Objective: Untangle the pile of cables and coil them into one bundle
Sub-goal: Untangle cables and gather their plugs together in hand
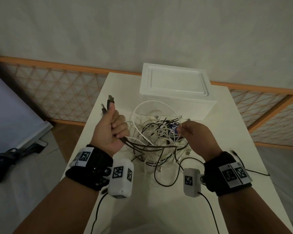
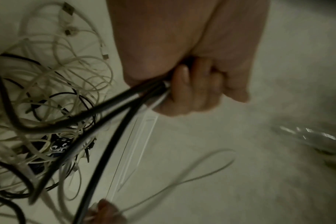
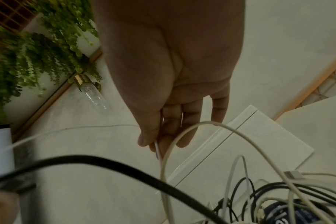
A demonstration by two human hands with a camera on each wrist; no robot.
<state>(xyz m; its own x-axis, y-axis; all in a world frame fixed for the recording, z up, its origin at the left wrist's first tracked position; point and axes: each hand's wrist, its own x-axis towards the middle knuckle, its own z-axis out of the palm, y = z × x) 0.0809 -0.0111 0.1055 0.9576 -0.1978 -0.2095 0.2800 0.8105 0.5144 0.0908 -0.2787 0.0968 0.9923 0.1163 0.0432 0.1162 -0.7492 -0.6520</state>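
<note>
While both wrists hover over the near part of the white table (image 1: pixel 223 125), the left hand (image 1: pixel 111 130) clenches a bunch of dark cables (image 1: pixel 142 146), their plugs (image 1: pixel 108 103) sticking up past the thumb. Opposite it, the right hand (image 1: pixel 197 135) pinches a thin white cable (image 1: pixel 152 105) between thumb and fingertips (image 3: pixel 144 140); this cable arcs up and over the tangled pile of cables (image 1: pixel 161 141) lying mid-table between the hands. Beyond the pile stands a white box (image 1: pixel 174 85) with its lid closed, at the far edge.
</note>
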